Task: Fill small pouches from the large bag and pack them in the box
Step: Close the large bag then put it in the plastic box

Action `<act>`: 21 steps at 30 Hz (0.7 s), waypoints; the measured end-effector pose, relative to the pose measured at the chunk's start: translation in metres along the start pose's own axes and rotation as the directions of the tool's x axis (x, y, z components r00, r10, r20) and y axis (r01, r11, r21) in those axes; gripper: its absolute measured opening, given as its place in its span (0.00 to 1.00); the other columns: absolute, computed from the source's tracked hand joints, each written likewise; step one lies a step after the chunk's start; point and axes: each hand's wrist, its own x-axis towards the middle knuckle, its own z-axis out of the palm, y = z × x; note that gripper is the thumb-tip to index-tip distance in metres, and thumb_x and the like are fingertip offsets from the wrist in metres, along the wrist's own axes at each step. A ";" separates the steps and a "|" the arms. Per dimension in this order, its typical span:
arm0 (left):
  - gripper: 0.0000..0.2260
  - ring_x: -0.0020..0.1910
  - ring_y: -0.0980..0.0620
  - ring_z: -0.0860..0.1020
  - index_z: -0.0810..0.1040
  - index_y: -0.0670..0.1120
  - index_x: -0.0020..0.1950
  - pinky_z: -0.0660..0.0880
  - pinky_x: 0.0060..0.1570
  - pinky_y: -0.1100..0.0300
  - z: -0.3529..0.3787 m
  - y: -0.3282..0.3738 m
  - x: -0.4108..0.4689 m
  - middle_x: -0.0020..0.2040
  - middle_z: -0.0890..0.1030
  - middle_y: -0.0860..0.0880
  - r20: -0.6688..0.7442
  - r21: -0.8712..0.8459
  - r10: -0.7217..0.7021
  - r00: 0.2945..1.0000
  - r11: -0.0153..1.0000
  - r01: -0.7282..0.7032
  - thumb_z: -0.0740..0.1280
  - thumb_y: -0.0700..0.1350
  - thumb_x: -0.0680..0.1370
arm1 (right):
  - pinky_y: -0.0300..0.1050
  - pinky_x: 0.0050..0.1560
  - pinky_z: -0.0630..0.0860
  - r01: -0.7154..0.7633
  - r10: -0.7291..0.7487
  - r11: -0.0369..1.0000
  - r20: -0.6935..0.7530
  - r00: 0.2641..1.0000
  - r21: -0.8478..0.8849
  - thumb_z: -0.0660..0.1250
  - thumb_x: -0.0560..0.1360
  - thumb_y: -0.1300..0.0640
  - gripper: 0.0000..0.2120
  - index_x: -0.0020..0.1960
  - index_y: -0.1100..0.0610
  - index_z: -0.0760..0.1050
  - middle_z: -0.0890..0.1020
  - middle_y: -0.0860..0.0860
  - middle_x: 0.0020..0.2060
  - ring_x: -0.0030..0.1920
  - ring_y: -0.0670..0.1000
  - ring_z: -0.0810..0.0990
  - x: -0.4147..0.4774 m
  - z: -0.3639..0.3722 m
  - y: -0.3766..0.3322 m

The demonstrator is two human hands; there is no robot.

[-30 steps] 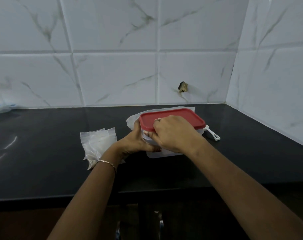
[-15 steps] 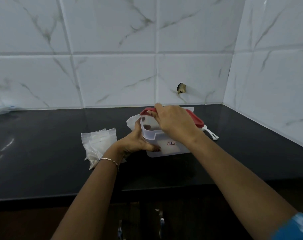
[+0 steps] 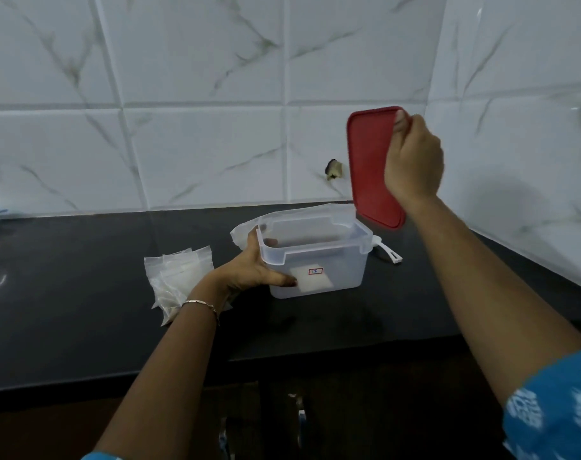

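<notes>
Right hand gripped the red lid upright above the box; left hand clasped the box's side.

left arm: reaching forward from the near left, bare forearm slanting toward the middle.
left wrist: wearing a thin bracelet, bending slightly to the right.
left hand: clasping the left end of the box, thumb lying along its near wall, fingers curling over the rim with their tips inside.
right arm: rising from the near right, blue patterned sleeve covering its near end, bare forearm stretching up and far.
right hand: hanging well above the left hand, its back facing the camera, fingers curling round the right edge of the lid, holding it upright on end.
</notes>
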 end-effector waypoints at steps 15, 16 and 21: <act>0.66 0.65 0.52 0.70 0.39 0.52 0.77 0.71 0.60 0.57 0.040 0.015 0.020 0.64 0.72 0.52 0.034 -0.024 0.069 0.997 0.997 -0.068 0.80 0.51 0.51 | 0.44 0.62 0.69 -0.804 0.881 0.470 -0.133 0.454 0.365 0.52 0.84 0.55 0.19 0.70 0.64 0.64 0.71 0.59 0.68 0.66 0.56 0.73 -0.028 -0.079 0.209; 0.66 0.65 0.52 0.70 0.39 0.52 0.78 0.70 0.60 0.58 0.040 0.014 0.021 0.62 0.72 0.55 0.030 -0.016 0.076 0.997 0.997 -0.075 0.81 0.49 0.52 | 0.42 0.60 0.70 -0.806 0.892 0.448 -0.127 0.435 0.386 0.52 0.84 0.57 0.18 0.70 0.64 0.64 0.72 0.59 0.68 0.65 0.55 0.74 -0.030 -0.079 0.213; 0.66 0.64 0.53 0.68 0.41 0.53 0.77 0.68 0.63 0.55 0.044 0.019 0.017 0.60 0.70 0.59 0.025 -0.007 0.086 0.996 0.996 -0.085 0.78 0.53 0.49 | 0.46 0.54 0.77 -0.859 0.886 0.453 -0.014 0.463 0.238 0.60 0.75 0.68 0.23 0.70 0.65 0.65 0.75 0.59 0.64 0.60 0.58 0.78 -0.036 -0.076 0.221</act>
